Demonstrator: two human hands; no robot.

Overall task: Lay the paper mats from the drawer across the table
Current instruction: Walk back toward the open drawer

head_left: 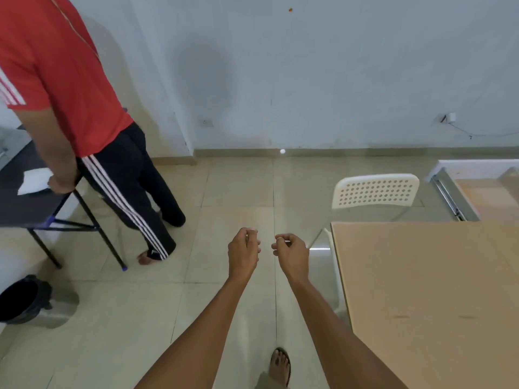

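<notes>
Head view: both hands, left hand (pixel 243 253) and right hand (pixel 290 252), hang loosely curled and holding nothing left of the counter (pixel 427 299), while the open drawer (pixel 477 189) beyond it presumably holds thin, floppy mats, best lifted by edges.

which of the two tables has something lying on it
The black folding table at the left, with white paper on it beside a standing person's hand. The light wooden table at the right is bare.
</notes>
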